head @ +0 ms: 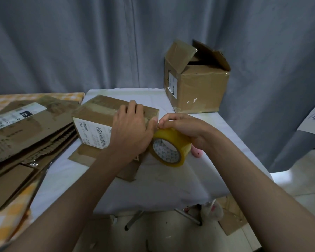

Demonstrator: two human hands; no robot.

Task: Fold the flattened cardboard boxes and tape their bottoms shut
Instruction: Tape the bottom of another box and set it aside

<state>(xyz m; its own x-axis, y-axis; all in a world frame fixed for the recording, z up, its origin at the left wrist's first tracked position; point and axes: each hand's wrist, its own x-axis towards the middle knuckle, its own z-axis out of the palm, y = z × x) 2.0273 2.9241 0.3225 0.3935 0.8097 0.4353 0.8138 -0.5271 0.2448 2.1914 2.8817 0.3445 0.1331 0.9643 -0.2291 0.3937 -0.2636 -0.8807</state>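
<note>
I have the box (105, 115) at the centre of the bench (158, 182), bottom up, flaps folded shut. My left hand (133, 128) lies flat on its right end, released, pressing down and grasping nothing. My right hand (182, 128) is at 3 o'clock of the box, its grip clenched on the tape (168, 148), fingertips pinching at the loose end just beside the box edge.

Cardboard looks light and fairly stiff, so I judge it will slide unless pinned. The tape film is thin and clingy; best held at the roll's rim.

The white cloth on the bench looks smooth. Flat boxes (25, 128) are stacked at 9 o'clock, a done box (196, 82) at 1 o'clock, and a grey curtain (98, 42) behind.
</note>
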